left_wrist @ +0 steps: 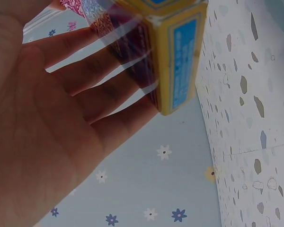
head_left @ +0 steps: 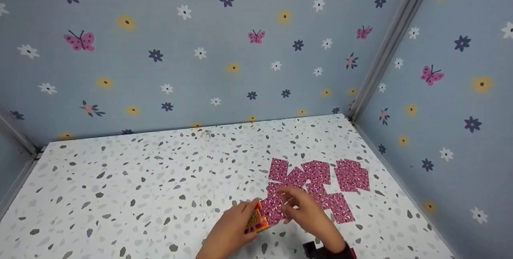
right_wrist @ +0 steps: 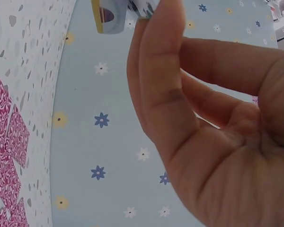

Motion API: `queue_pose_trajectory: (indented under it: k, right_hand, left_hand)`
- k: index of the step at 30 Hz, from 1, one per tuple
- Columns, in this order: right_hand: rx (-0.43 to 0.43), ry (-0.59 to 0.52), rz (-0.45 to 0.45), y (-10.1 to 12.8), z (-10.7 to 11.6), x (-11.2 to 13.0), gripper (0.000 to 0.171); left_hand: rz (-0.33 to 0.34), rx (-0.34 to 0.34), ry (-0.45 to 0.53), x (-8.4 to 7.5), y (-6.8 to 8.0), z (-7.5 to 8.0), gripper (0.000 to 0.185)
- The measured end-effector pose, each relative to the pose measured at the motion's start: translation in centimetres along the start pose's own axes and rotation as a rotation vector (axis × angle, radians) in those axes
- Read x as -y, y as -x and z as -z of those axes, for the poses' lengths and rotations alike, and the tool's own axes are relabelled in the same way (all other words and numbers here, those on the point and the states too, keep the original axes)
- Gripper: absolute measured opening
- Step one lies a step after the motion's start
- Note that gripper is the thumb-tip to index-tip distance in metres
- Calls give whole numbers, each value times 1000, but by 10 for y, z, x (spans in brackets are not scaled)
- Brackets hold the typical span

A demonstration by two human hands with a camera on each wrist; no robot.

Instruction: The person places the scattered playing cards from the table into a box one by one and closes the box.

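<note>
Low in the head view, my left hand point(head_left: 232, 229) grips a small yellow pack of paper point(head_left: 256, 219) in clear wrap. The left wrist view shows the pack point(left_wrist: 180, 56) with its blue label lying against my fingers point(left_wrist: 99, 94). My right hand point(head_left: 306, 211) is just right of the pack, its thumb and fingers point(right_wrist: 156, 61) pinching a thin sheet by the pack's end point(right_wrist: 106, 16). What the sheet looks like is hard to tell. Several pink patterned paper squares point(head_left: 316, 175) lie flat on the speckled table point(head_left: 140, 179) under and beyond my right hand.
Walls papered with flowers and butterflies point(head_left: 224, 50) close the table at the back and on the right, with a metal post point(head_left: 384, 50) in the corner. A black strap point(head_left: 316, 249) sits on my right wrist. The pink squares point(right_wrist: 4, 142) also edge the right wrist view.
</note>
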State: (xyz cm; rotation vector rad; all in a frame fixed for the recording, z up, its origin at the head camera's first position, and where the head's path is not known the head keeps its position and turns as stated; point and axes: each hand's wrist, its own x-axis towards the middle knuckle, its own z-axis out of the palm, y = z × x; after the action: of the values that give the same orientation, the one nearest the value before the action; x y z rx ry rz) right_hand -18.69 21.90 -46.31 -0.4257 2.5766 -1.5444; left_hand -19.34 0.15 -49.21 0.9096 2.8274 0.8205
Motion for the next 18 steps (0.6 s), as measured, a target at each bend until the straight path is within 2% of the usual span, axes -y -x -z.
queue_pose_trajectory:
  k: [18]
  right_hand:
    - [39, 42, 3, -4, -7, 0, 38]
  left_hand:
    - [4, -9, 21, 0, 2, 0, 76]
